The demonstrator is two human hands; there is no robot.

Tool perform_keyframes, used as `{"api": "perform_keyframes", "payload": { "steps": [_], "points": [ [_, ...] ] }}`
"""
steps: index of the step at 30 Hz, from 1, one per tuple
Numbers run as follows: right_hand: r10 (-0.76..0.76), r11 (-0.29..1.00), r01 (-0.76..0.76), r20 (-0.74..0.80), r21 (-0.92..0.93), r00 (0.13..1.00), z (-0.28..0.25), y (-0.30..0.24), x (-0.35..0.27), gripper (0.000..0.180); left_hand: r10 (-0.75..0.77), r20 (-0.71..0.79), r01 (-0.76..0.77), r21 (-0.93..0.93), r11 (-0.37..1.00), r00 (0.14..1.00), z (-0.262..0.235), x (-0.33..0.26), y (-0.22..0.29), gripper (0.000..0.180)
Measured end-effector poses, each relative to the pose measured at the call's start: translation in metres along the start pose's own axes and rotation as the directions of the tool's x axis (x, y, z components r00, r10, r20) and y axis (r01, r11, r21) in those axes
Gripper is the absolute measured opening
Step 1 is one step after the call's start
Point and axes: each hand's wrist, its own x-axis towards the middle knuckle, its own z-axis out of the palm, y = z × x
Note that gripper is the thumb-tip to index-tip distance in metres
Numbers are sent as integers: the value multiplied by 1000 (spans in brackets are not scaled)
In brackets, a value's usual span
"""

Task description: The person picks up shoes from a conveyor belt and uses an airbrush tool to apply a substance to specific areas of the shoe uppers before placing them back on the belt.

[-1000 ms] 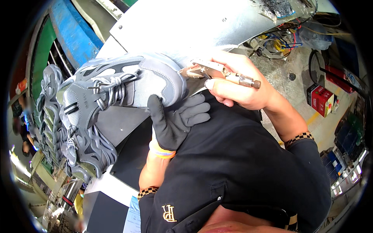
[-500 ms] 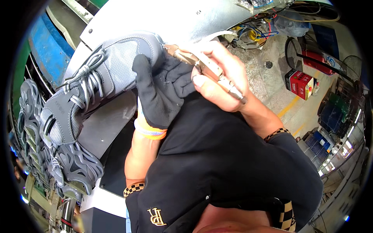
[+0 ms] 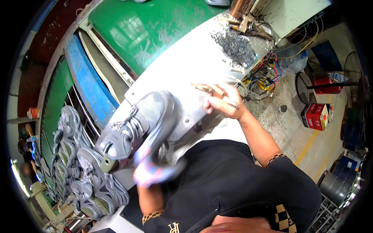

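Observation:
A grey lace-up sneaker (image 3: 136,124) on an olive last lies tilted on the silver metal worktable (image 3: 194,62), toe toward the table's middle. My left hand (image 3: 155,171), in a dark glove with an orange wristband, is blurred by motion and grips the sneaker at its sole from below. To the right of the toe, my bare right hand (image 3: 223,103) is closed on a pair of metal pincers (image 3: 206,90), held just clear of the shoe. My black shirt fills the lower middle.
Several grey sneakers (image 3: 74,167) stand in a row on a rack at the left. A heap of small metal tacks (image 3: 237,44) lies at the table's far end. Wires (image 3: 268,73), a red box (image 3: 316,116) and a floor fan (image 3: 311,83) are at the right.
The sneaker has swung down and left onto the table. My gloved left hand shifted from the toe to the sole. My right hand drew away from the shoe with the pincers.

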Motion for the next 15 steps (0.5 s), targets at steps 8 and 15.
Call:
{"api": "perform_keyframes", "payload": {
  "steps": [8,15],
  "points": [
    [-149,983,176,-336,52,930,-44,0,48,46,-192,-164,234,294,927,967,-121,-79,-5,77],
    [-244,965,261,-404,-14,882,-44,9,41,57,-394,-309,334,-231,914,866,-81,43,51,48]
  ]
}}
